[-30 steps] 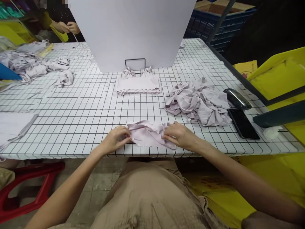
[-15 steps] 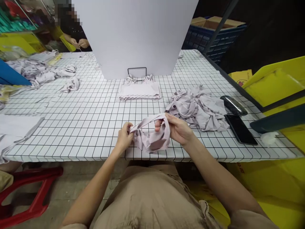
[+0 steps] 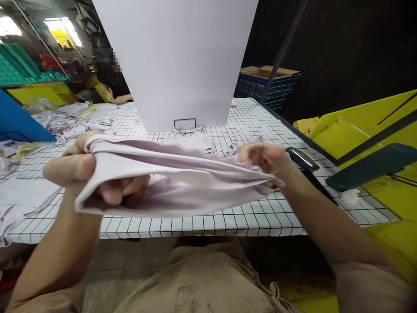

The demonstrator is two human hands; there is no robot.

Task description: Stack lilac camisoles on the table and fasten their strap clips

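A pale lilac garment (image 3: 182, 174) of thin, stretchy cloth is held up close to me, pulled wide between my two hands. My left hand (image 3: 70, 167) grips its left end, thumb outside and some fingers showing inside the opening. At the other end, my right hand (image 3: 270, 158) pinches the cloth, its fingers curled and partly hidden by the fabric. Behind the garment, on the table, lies a neat stack of similar lilac pieces (image 3: 197, 142), mostly covered from view. Only the top of the loose pile of cloth (image 3: 256, 140) shows behind my right hand.
A tall white board (image 3: 182, 65) stands beyond the stack on the checked tablecloth (image 3: 224, 226). At right lie a dark glossy case (image 3: 302, 158) and a partly hidden phone (image 3: 321, 187). More cloth (image 3: 24, 195) lies at left. Another person's hands (image 3: 119, 99) work at the far side.
Both hands have risen toward me and moved apart, stretching the garment that hung bunched low over the table. My view has tilted up slightly.
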